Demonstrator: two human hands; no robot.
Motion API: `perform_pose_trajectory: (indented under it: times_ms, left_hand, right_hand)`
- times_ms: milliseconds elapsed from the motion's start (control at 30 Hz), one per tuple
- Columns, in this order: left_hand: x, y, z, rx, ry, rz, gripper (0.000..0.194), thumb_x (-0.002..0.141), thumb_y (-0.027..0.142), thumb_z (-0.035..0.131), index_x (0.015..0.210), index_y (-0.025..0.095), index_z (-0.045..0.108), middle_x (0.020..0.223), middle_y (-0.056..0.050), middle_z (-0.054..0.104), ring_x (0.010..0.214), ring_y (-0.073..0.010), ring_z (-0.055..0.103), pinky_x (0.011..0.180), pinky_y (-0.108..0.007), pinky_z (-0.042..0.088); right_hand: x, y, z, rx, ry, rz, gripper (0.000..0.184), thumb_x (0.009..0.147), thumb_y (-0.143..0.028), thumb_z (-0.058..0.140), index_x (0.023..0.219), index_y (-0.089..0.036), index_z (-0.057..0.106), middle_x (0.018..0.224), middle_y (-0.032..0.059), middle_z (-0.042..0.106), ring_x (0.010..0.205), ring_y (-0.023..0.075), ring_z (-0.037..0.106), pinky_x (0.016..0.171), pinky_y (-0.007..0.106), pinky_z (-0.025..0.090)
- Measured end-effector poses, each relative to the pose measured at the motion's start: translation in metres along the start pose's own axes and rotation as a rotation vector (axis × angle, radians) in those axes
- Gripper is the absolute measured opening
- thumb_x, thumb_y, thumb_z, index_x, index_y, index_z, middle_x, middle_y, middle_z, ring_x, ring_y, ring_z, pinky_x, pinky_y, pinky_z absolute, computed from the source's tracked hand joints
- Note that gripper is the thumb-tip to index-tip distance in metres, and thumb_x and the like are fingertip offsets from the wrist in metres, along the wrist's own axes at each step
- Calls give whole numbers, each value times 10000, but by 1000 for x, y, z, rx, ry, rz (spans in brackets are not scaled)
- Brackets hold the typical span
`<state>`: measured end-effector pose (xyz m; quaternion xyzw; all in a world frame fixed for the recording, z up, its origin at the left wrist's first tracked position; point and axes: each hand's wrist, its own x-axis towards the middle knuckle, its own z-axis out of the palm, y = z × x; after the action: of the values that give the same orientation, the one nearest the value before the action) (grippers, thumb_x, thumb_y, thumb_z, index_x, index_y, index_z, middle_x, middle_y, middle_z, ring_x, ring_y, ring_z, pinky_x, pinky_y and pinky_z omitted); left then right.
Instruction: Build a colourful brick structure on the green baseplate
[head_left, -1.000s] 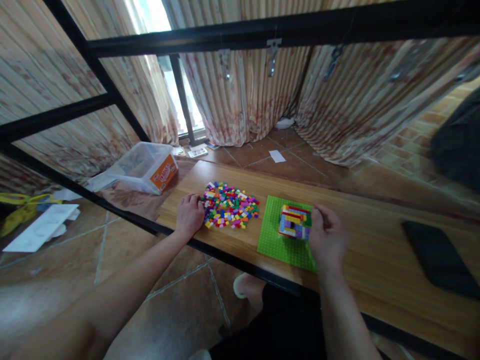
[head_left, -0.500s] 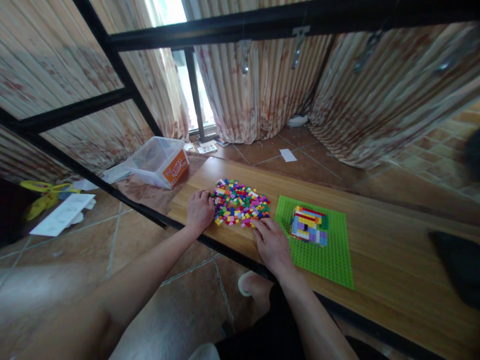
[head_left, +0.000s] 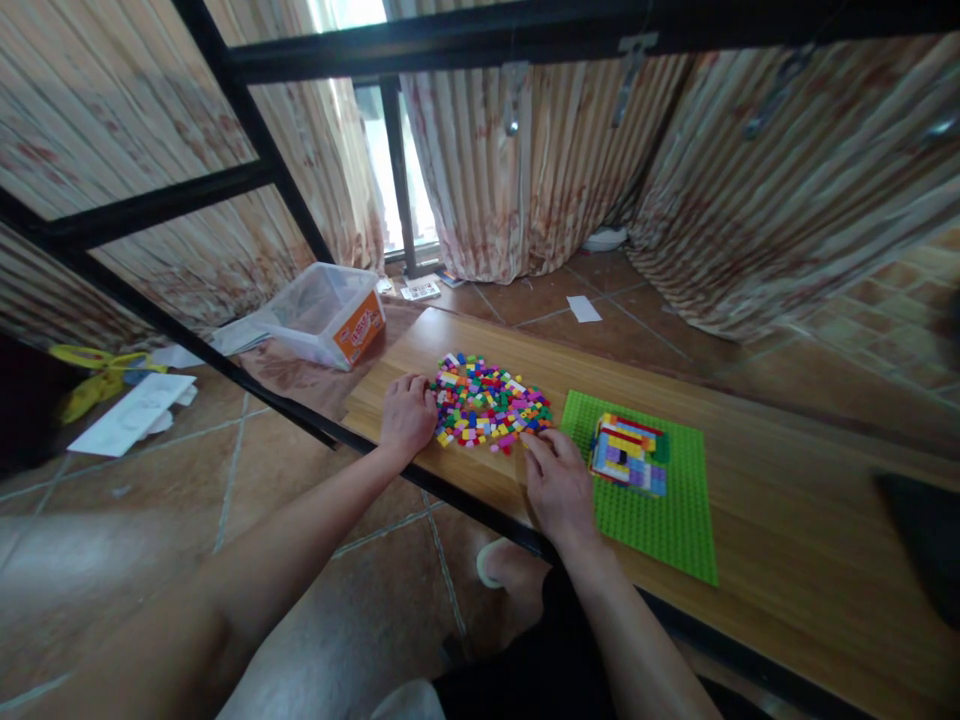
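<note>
A pile of small multicoloured toy bricks (head_left: 487,400) lies spread on the wooden table. At the pile's left edge rests my left hand (head_left: 409,415), its fingers curled and the tips hidden against the bricks. My right hand (head_left: 559,485) is at the near right edge of the pile, thumb and fingers bent together; whatever is between them is too small to make out. Just right of that hand lies a green baseplate (head_left: 660,540). On the plate stands a small brick build (head_left: 628,455) in yellow, red, white, blue and purple, with neither hand holding it.
The long wooden table (head_left: 780,530) has a black edge, and a dark flat object (head_left: 919,530) sits at its right. A black metal frame (head_left: 450,50) crosses above. On the floor stand a clear plastic box (head_left: 315,335) with an orange label and white papers (head_left: 131,415).
The view has shifted a little, so the table things appear farther right. My right hand has moved slightly right along the pile's near edge; my left hand stays beside the bricks.
</note>
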<state>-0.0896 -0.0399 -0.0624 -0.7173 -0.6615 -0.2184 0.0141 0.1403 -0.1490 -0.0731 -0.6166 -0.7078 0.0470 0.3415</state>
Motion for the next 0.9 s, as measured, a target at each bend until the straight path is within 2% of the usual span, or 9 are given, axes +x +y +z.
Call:
perform_pose_trajectory:
  times_ms: [100,200,500,700,900]
  left_hand:
    - [0,-1,0,7,-5,10,302,951,244,401,1103,158,647,1183,-140,651,1139,-293,564,1054,-444,427]
    - [0,0,0,12,-6,11,310,952,243,398,1108,150,648,1185,-143,650,1143,-294,561,1061,-440,422]
    - [0,1,-1,-3,1,6,312,946,246,399,1096,148,654,1189,-152,650,1149,-300,559,1063,-449,422]
    - [1,0,-1,-5,-7,13,327,951,253,383,1104,142,649,1184,-163,653,1150,-307,559,1054,-466,423]
    - [2,-1,0,-9,-6,23,325,945,253,386,1099,148,652,1189,-161,654,1167,-306,553,1062,-471,416]
  right_hand:
    - [1,-7,0,-86,-47,-65,371,958,-194,452,1251,-247,673,1284,140,563,1064,265,553,910,413,487]
    - [1,-12,2,-170,-96,-107,389,936,-160,469,1253,-275,663,1341,134,535,1086,279,542,909,427,486]
    - [2,-9,2,-81,-81,-35,198,944,-233,518,997,-193,705,1298,149,554,1105,286,548,968,457,485]
    - [1,-10,3,-60,-67,-18,209,942,-229,527,1034,-198,711,1299,150,567,1115,290,552,964,471,487]
    - [1,-9,2,8,-29,5,171,929,-220,537,926,-206,708,1259,131,584,1094,279,555,961,456,488]
